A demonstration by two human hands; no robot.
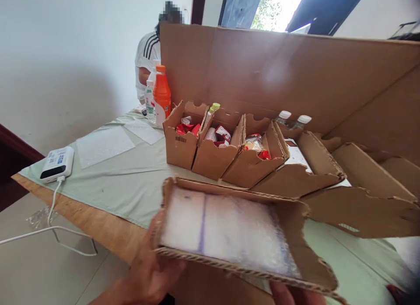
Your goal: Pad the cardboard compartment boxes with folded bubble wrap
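Note:
In front of me a long open cardboard box (308,241) is held at a tilt near the table's front edge. Inside lie white packs (226,230) wrapped in clear plastic with purplish edges. My left hand (152,265) is closed around the box's left end, its fingers partly under the bottom edge. My right hand (293,294) grips the near edge toward the right, and most of it is cut off by the frame's bottom. Beyond the held box stands a row of similar cardboard boxes, among them one (180,149) containing red packets (188,129).
A tall cardboard panel (262,68) rises behind the row. An orange bottle (162,90) and a clear bottle (150,101) stand at its left. A white device (57,165) with a cable (52,204) lies on the green cloth (131,182). A person (147,55) is partly visible behind the panel.

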